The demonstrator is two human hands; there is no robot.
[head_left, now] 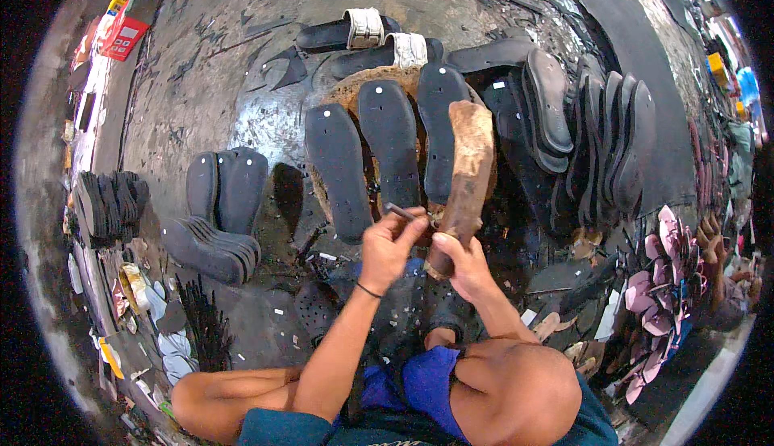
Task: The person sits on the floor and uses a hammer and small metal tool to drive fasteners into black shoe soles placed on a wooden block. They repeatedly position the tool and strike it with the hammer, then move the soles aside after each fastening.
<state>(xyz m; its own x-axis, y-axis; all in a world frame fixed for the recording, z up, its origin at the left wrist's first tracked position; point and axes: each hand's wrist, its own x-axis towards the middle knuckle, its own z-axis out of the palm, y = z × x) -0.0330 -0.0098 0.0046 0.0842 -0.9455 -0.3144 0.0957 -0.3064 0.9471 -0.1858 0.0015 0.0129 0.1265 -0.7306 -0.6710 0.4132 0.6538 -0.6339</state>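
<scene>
My left hand is closed around a short dark punch, which points up and to the left. My right hand grips the lower end of a rough wooden mallet, upright with its pale worn head away from me. Both hands are close together in front of a round wooden block. Side by side across the block lie a left black sole, a middle black sole and a right black sole, with small holes and white dots. The mallet partly covers the right sole.
Stacked dark soles stand to the right; more soles are piled at left. Beyond the block are black soles with white straps. Pink sandals lie far right, a red box far left. Black scraps litter the floor.
</scene>
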